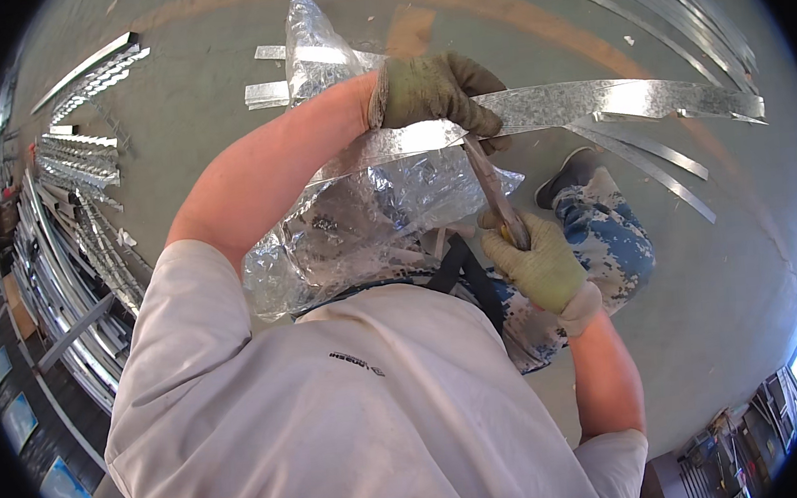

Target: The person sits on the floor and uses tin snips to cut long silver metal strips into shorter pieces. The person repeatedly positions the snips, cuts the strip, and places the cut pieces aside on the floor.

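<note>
My left hand [438,91], in a green work glove, is closed over a long shiny sheet-metal strip [593,101] that runs across in front of me. In my gloved right hand [540,261] is a worn metal hand tool, apparently tin snips [490,184]. The snips' far end meets the strip's near edge, just below my left fingers; whether the jaws are round the metal I cannot tell. Crumpled clear plastic film [323,241] lies over my lap, under the strip. More of the film [312,45] sticks up beyond my left forearm.
Narrow metal strips [654,163] extend to the right below the held one. Long metal profiles [651,4] lie on the floor [216,67] at the far right. Stacked metal lengths [67,266] and toothed strips [83,166] fill the left. Short metal pieces [267,95] lie ahead.
</note>
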